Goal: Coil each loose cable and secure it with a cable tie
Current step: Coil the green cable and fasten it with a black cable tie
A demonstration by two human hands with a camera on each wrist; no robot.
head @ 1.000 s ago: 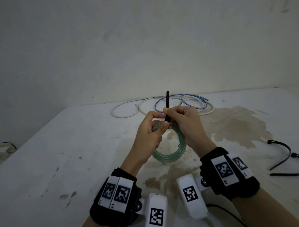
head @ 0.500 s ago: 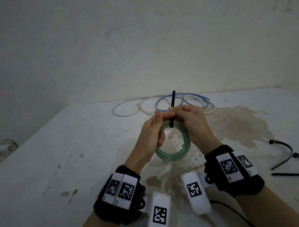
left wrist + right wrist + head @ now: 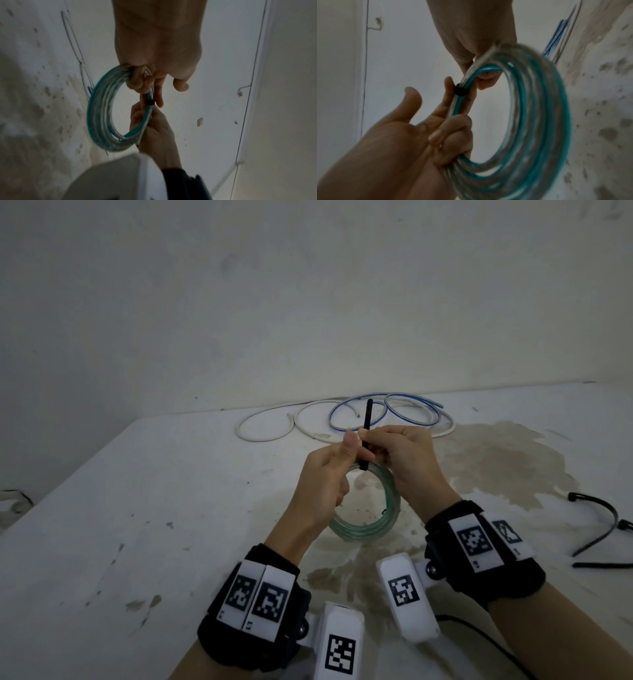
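A coil of green-clear cable hangs upright above the stained white table, held between both hands. My left hand grips the coil's top left, fingers curled round the strands. A black cable tie wraps the top of the coil, its tail pointing straight up. My right hand pinches that tail just above the coil. The tie's band shows on the strands in the left wrist view and in the right wrist view.
A loose white cable and a loose blue cable lie at the back of the table by the wall. Spare black cable ties lie at the right edge. A brown stain spreads under the hands.
Both hands, with the coil and tie, have drifted a little to the right and upward. The grips look the same.
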